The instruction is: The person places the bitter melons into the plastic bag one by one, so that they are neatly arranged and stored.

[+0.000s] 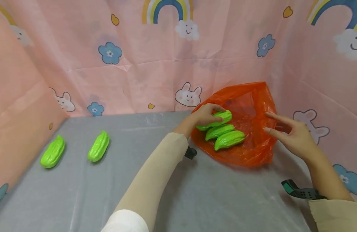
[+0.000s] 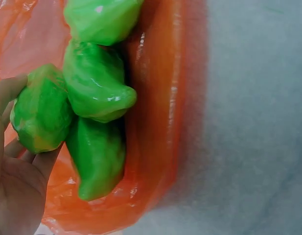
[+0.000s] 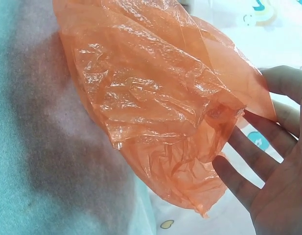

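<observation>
Gourd (image 1: 226, 116) is lying left to right in our left hand's (image 1: 206, 114) gripping fingers, inside the bag (image 1: 258, 138). Our right hand (image 1: 298, 139) is touching the bag's right side, fingers straight. Two more gourds (image 1: 98, 146) are lying well left, nearer our left hand.

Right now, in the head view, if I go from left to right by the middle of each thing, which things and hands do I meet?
First loose green gourd, second loose green gourd, left hand, orange bag, right hand. The gourds in the bag overlap, so they are left out.
</observation>
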Available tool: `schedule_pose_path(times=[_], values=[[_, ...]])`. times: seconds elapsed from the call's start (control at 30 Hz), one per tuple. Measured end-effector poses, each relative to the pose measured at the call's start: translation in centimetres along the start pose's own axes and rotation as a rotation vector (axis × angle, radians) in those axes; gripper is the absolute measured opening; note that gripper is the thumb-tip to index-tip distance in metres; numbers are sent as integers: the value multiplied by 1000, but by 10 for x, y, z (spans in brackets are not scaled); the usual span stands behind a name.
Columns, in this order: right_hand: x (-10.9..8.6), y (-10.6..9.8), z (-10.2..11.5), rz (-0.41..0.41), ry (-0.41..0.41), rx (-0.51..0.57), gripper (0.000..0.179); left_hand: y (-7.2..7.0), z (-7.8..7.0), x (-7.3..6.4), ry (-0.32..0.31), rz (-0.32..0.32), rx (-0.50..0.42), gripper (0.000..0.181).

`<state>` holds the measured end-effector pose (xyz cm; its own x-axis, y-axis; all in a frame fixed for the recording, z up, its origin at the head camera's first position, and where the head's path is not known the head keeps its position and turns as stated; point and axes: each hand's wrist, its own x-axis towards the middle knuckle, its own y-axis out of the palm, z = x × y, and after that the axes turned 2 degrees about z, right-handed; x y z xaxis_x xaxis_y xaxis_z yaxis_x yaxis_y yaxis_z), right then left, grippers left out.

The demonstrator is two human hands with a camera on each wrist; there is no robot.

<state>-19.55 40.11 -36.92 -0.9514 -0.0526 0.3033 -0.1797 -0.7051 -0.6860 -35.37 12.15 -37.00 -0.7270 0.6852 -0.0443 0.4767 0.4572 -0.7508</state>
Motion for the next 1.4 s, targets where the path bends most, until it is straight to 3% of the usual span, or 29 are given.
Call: schedule_pose_path(times=[0.4, 0.73, 0.97, 1.23, 1.4], values=[[-1, 1, 0, -14, -13, 4, 53, 6, 4, 1, 9, -26, -7, 42], [0, 2, 1, -20, -10, -1, 52, -3, -1, -8, 14, -25, 23, 40], [0, 4, 0, -27, -34, -4, 51, -14, -5, -27, 68, -10, 19, 37], [0, 5, -1, -13, 2, -15, 53, -36, -7, -62, 128, -22, 25, 35], [1, 6, -5, -1, 4, -43, 55, -49, 0, -84, 115, -33, 30, 35]])
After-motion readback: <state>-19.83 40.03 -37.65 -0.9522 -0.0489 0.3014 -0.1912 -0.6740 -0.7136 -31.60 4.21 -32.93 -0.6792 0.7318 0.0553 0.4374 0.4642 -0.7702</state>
